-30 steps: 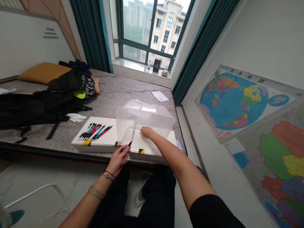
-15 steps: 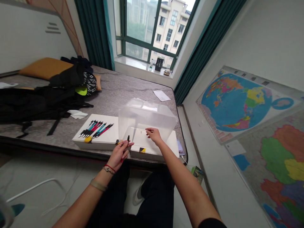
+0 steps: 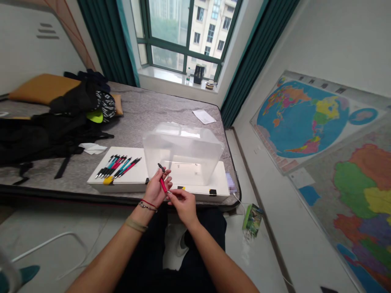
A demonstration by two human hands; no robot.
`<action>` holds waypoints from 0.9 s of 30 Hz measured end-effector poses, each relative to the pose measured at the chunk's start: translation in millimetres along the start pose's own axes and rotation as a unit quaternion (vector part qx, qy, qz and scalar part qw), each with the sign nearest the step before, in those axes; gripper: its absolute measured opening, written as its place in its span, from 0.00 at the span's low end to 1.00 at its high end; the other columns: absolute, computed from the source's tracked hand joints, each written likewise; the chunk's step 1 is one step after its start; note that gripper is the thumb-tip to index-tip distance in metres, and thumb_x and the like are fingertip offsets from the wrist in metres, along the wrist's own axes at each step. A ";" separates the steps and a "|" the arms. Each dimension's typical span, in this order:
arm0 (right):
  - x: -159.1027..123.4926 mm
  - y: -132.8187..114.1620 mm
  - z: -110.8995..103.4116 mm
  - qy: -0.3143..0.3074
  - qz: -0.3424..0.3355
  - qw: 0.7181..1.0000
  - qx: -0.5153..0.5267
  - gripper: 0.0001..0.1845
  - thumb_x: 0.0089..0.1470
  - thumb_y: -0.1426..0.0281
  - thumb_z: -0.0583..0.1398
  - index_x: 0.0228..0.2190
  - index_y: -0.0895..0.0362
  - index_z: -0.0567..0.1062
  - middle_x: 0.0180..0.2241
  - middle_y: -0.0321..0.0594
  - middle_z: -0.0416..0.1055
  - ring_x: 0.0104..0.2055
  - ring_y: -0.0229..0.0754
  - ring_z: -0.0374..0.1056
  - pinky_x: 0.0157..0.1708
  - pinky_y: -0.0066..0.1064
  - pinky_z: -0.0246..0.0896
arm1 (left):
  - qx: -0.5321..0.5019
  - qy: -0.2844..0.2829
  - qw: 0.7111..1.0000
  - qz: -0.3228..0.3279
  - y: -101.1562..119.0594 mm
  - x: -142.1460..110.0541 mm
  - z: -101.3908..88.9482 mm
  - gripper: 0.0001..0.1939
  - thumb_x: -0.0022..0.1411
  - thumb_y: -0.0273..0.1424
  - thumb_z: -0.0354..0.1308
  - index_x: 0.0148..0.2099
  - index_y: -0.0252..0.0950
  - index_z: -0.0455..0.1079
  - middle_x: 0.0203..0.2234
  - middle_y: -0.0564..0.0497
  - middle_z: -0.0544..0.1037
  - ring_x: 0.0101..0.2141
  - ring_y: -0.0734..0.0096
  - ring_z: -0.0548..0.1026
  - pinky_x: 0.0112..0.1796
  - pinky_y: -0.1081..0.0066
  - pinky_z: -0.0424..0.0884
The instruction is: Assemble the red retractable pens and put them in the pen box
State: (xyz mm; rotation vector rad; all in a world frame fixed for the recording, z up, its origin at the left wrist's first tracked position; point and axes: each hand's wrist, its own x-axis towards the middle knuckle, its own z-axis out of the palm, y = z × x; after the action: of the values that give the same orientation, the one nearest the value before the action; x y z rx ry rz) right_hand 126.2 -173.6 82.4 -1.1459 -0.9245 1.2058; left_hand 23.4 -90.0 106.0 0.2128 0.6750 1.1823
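Observation:
My left hand (image 3: 155, 189) is closed around a red and black pen (image 3: 163, 185), its black end pointing up and away from me. My right hand (image 3: 185, 206) is pinched at the pen's lower end, near my fingertips. A tiny piece seems to sit in that pinch, too small to name. Beyond the hands, a clear plastic bin (image 3: 183, 144) lies on its side with its opening toward me. A small thin piece (image 3: 178, 165) is visible inside it. Several red, blue and black pens (image 3: 124, 166) lie in a row on the white box (image 3: 134, 186) at left.
Both boxes rest at the edge of a grey mattress (image 3: 159, 101). A black backpack (image 3: 39, 134) and a crumpled tissue (image 3: 92, 148) lie on the left. Paper (image 3: 204, 116) lies behind the bin. A green box (image 3: 252, 219) stands on the floor at right, near a cable.
My right hand has left the bin's opening and come back to the pen in my left hand. The pen has turned so its red part shows. The view has shifted slightly.

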 end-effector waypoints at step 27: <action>-5.8 -7.8 -1.7 0.023 -0.038 0.999 0.018 0.16 0.45 0.62 0.69 0.33 0.57 0.73 0.30 0.37 0.72 0.32 0.40 0.70 0.23 0.28 0.72 | 0.073 0.022 0.995 0.064 -21.0 -14.9 14.4 0.07 0.65 0.34 0.54 0.44 0.37 0.64 0.33 0.51 0.76 0.22 0.78 0.70 0.21 0.77 0.68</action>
State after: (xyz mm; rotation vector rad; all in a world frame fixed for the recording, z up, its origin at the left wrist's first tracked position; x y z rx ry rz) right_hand 128.5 -179.6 90.0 -1.0951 -0.8997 1.1258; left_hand 45.2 -108.8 112.6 0.3589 0.7974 1.2642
